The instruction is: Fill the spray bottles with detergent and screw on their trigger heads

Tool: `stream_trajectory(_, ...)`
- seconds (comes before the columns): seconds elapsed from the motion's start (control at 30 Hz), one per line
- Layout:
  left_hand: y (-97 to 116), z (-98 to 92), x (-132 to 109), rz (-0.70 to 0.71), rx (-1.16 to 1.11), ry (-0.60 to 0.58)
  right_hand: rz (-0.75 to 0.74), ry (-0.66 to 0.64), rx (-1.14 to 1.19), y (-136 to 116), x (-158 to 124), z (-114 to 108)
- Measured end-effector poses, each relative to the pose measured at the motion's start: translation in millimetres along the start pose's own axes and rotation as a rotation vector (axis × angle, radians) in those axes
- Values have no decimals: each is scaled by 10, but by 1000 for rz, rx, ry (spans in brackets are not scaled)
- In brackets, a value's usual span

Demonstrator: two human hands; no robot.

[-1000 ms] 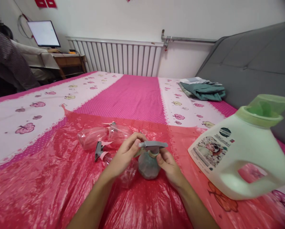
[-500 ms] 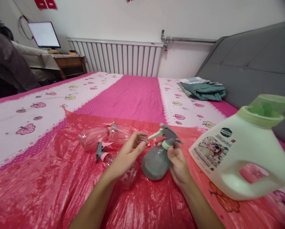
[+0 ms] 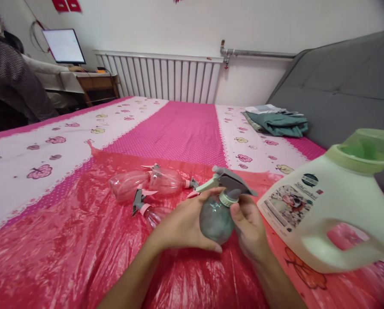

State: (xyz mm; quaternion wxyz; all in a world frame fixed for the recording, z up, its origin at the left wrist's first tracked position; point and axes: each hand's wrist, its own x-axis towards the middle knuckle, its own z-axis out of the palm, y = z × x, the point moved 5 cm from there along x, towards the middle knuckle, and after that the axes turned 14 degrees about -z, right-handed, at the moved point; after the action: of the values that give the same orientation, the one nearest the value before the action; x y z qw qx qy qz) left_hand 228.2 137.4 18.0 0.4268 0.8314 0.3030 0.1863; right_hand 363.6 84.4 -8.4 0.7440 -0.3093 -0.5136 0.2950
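Between my hands is a greenish, see-through spray bottle (image 3: pixel 216 221) with a grey spray head and a pale green trigger and collar. My left hand (image 3: pixel 187 221) wraps its round body from the left, thumb low and fingers behind. At the neck, my right hand (image 3: pixel 251 221) grips just below the collar, thumb in front. Pink clear spray bottles lie left of my hands: one (image 3: pixel 129 184) farthest left, another (image 3: pixel 167 180) beside it, and a nearer one (image 3: pixel 155 214) partly hidden behind my left hand.
A large pale green detergent jug (image 3: pixel 317 214) stands close on the right. Red plastic sheeting (image 3: pixel 66 240) covers the near part of the bed (image 3: pixel 185 124). Folded clothes (image 3: pixel 275 120) lie by the grey headboard (image 3: pixel 349 77). A person (image 3: pixel 11 77) is at the far left, near a monitor (image 3: pixel 63 46).
My left hand has moved right and closed around the green bottle's body. The bottle has shifted slightly right, still in my right hand. The view has turned slightly left.
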Motion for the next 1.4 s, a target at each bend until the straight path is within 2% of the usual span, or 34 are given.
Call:
stream_trajectory(0.1,22,-22,9,17,-18,10,46,-93,-68,-67,21,-10)
stream_trajectory(0.23,44,-38,22,0,-36,24,22,-131,-112,-102,85,1)
stream_trajectory(0.4,2,-6,8,-77,16,106,-35,-37,-157,-97,121,92)
stream_trajectory(0.57,-4,14,-15,-67,37,54,-4,2,-160,-124,95,93)
stream_trajectory(0.63,5,1,-22,-28,42,-12,40,-95,-127,-145,94,99)
stream_trajectory(0.7,8,-1,-30,18,41,-91,102,-244,-66,-167,82,133)
stream_trajectory(0.77,-12,-1,-33,41,55,-106,140,-323,-40,-192,69,152)
stream_trajectory(0.93,-91,16,-31,-16,113,66,66,-221,-180,-214,62,137)
stream_trajectory(1.23,-10,57,-49,-75,124,108,6,-17,-290,-104,-3,153)
stream_trajectory(1.3,-27,44,-53,-65,146,112,10,-11,-260,-97,3,161)
stream_trajectory(1.4,-40,13,-46,-30,133,79,61,-103,-168,-116,27,161)
